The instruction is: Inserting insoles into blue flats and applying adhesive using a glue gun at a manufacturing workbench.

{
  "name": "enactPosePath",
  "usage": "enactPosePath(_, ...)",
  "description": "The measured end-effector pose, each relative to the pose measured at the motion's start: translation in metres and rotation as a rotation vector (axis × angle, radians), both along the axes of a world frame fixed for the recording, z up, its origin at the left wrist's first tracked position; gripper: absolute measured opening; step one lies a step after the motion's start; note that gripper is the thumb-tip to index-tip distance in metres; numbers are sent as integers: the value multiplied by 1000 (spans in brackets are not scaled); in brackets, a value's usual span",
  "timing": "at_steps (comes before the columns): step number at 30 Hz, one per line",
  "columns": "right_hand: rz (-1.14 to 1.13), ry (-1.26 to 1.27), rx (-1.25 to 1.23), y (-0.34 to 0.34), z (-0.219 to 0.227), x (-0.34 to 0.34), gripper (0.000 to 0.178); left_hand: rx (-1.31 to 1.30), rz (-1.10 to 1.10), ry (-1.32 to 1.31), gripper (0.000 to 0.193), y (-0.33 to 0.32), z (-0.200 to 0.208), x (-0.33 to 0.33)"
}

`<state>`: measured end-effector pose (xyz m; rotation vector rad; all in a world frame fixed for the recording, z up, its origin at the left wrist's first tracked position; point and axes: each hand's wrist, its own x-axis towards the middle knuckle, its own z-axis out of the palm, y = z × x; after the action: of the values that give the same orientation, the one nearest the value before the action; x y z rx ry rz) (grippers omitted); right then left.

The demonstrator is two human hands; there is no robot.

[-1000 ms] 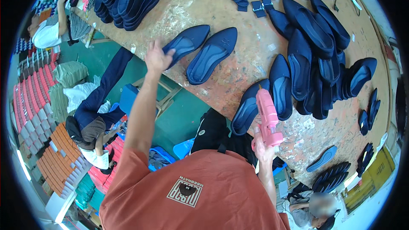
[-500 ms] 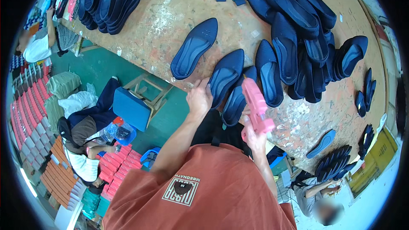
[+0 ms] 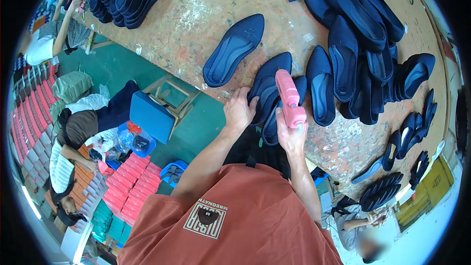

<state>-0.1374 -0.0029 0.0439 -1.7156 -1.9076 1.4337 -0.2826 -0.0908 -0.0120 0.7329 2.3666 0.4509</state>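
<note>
stacked pink boxes (image 3: pixel 128 189), green floor (image 3: pixel 200 140)

A head-worn fisheye looks down on the hands (image 3: pixel 239 109) and table (image 3: pixel 181 37).

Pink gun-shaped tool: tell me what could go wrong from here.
1. The pink tool in the right hand overlaps, in this view, the shoe beside the left hand; its tip might mark that shoe.
2. A neighbouring shoe, partly hidden by the tool, lies near the edge of the table and could get knocked off.
</note>
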Motion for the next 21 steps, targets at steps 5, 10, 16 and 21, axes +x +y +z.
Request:
enactPosePath(5,-19,-27,16,-2,1,-2,31,-6,-18,-21,36,1,0,-3)
enactPosePath(10,-27,-57,2,-4,9,1,33,10,-27,-28,36,0,-3,-5)
enactPosePath(16,37,-81,10,-3,17,-3,32,19,-37,-23,36,-2,-4,-4)
enactPosePath(21,62,-88,61,-4,16,-7,30,15,-33,-42,36,0,-2,-4)
